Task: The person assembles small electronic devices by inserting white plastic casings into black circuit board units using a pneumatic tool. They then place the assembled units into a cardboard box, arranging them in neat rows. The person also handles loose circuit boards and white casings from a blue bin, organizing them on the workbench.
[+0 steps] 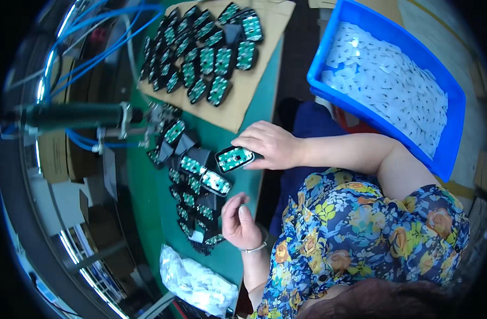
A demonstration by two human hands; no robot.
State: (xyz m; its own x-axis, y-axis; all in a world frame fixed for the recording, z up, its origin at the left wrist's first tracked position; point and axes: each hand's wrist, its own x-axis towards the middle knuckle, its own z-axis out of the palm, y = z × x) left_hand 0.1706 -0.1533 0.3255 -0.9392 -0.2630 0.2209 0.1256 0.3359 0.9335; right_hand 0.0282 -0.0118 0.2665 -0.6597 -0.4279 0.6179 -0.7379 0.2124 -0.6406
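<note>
My right hand (pixel 272 145) grips one end of a black plastic case with a green circuit board (pixel 234 158) in it, held over the bench's near edge. The board faces up. My left hand (pixel 240 227), with a bracelet at its wrist, is raised just below it, apart from the case. Its fingers are curled toward the thumb, and what they hold, if anything, is hidden. Beside the hands on the green bench lie more such cases, among them one with a shiny, pale board (pixel 216 183) and a bunched group of cases (pixel 189 199).
Many filled cases stand in rows on a cardboard sheet (pixel 232 114) at the top. A blue bin (pixel 314 80) of small white pieces is at upper right. A clear plastic bag (pixel 198 279) lies lower down. A dark cylinder fixture (pixel 73 117) with blue hoses (pixel 102 61) reaches in from the left.
</note>
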